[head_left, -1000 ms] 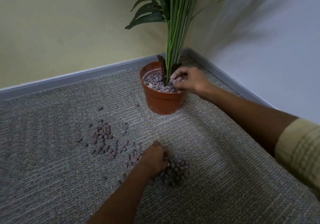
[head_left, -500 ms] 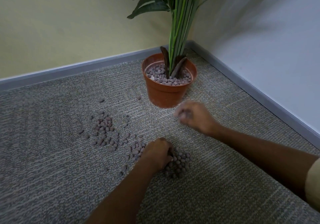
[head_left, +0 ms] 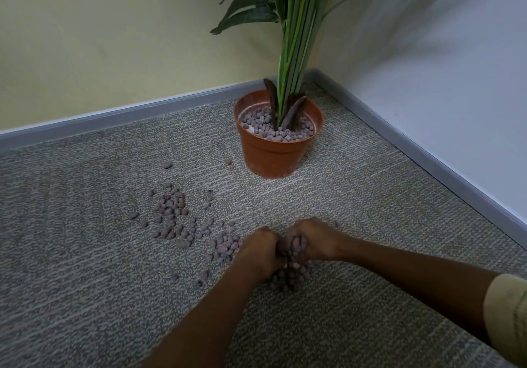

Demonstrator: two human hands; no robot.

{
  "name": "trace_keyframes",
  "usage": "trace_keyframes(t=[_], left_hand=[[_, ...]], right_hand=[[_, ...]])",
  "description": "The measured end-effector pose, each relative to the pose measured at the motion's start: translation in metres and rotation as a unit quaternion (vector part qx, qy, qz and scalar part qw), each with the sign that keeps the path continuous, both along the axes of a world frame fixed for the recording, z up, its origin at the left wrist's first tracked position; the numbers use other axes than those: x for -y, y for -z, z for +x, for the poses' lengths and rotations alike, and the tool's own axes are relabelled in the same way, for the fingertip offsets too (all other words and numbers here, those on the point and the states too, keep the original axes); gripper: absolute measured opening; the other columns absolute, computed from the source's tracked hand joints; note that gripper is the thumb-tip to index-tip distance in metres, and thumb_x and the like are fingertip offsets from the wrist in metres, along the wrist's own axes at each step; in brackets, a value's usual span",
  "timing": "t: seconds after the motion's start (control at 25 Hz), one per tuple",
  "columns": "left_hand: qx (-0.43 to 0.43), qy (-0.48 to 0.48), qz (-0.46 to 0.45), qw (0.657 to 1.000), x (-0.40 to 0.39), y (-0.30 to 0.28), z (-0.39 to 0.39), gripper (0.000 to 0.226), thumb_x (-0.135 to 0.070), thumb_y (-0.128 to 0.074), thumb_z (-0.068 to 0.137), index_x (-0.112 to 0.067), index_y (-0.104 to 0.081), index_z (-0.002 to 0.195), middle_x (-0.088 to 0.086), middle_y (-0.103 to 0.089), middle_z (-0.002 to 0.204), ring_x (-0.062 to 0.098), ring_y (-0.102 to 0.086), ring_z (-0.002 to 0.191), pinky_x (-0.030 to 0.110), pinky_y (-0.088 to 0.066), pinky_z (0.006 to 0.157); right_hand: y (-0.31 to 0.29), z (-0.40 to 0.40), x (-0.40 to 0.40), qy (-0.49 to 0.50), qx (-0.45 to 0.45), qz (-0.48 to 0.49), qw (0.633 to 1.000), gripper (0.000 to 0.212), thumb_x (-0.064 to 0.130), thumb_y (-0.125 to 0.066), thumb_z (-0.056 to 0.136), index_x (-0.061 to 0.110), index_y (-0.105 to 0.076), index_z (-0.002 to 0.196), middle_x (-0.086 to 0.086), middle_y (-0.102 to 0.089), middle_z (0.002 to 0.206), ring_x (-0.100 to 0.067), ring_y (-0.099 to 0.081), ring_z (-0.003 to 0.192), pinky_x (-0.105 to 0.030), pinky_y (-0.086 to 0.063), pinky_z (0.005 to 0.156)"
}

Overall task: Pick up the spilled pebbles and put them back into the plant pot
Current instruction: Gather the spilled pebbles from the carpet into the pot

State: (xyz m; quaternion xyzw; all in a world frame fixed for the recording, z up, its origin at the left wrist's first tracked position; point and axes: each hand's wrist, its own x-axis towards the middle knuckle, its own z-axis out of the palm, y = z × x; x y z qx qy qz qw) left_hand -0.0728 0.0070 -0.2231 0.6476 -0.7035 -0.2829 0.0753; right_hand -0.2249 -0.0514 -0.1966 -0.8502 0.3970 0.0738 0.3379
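Mauve-grey pebbles [head_left: 291,275], small, rounded and hard-looking, lie heaped on the carpet [head_left: 85,296] nearest the camera, and both hands are on that heap. The left hand [head_left: 261,249] and the right hand [head_left: 315,242] sit side by side, almost touching, fingers curled inward with pebbles showing in the gap between the palms; they appear to be cupping and scooping a handful together. Each pebble looks light and stiff, unlikely to break, but they are loose and will roll or trickle out of any gap, so a two-handed cupped scoop from beneath the pile should serve better than pinching singles; the rough carpet weave may keep strays from rolling far. To the left and a little farther, a wider scatter [head_left: 176,219] of pebbles spreads in patches, with a few loners beyond toward the far left. Farther still, near the room's corner, stands the terracotta-coloured plant pot [head_left: 273,156], upright, already holding a layer of pebbles round the green stems [head_left: 293,62]. Much of the spill remains on the floor, so I judge the job partway done.
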Motion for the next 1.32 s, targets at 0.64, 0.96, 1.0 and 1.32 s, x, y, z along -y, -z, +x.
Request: trace_keyframes(t=[0.64,0.96,1.0,1.32], left_hand=[[0.043,-0.002,-0.006,0.999,-0.006,-0.003,-0.012,0.028,-0.026,-0.055,0.086,-0.012,-0.06,0.109,0.013,-0.053,0.117,0.033,-0.058,0.108,0.036,-0.047,0.089],[0.016,-0.014,-0.013,1.0,-0.003,0.0,-0.01,0.022,-0.021,-0.058,0.083,-0.015,-0.064,0.103,0.012,-0.056,0.115,0.03,-0.058,0.106,0.036,-0.047,0.089],[0.009,-0.019,-0.015,1.0,-0.003,0.0,-0.009,0.021,-0.02,-0.058,0.083,-0.015,-0.065,0.102,0.012,-0.056,0.115,0.031,-0.058,0.106,0.035,-0.047,0.089],[-0.018,-0.049,-0.03,0.998,-0.002,0.0,-0.005,0.023,-0.015,-0.051,0.086,-0.019,-0.069,0.099,0.009,-0.058,0.114,0.028,-0.06,0.105,0.034,-0.048,0.091]], right_hand=[[0.008,-0.005,0.003,0.025,0.015,-0.031,0.999,0.017,0.003,-0.065,0.07,0.011,-0.074,0.083,0.003,-0.068,0.074,-0.006,-0.057,0.068,-0.002,-0.035,0.058],[0.007,-0.016,0.015,0.108,0.031,0.073,0.991,0.011,-0.003,-0.071,0.074,0.003,-0.07,0.083,-0.007,-0.069,0.067,-0.014,-0.065,0.054,-0.024,-0.057,0.054],[0.007,-0.018,0.016,0.113,0.033,0.082,0.99,0.012,-0.004,-0.071,0.074,0.002,-0.069,0.084,-0.008,-0.067,0.066,-0.015,-0.065,0.053,-0.027,-0.058,0.054],[0.007,-0.018,0.013,0.13,0.023,0.086,0.988,0.016,-0.004,-0.069,0.072,0.01,-0.074,0.08,0.001,-0.068,0.063,-0.011,-0.066,0.055,-0.021,-0.054,0.055]])
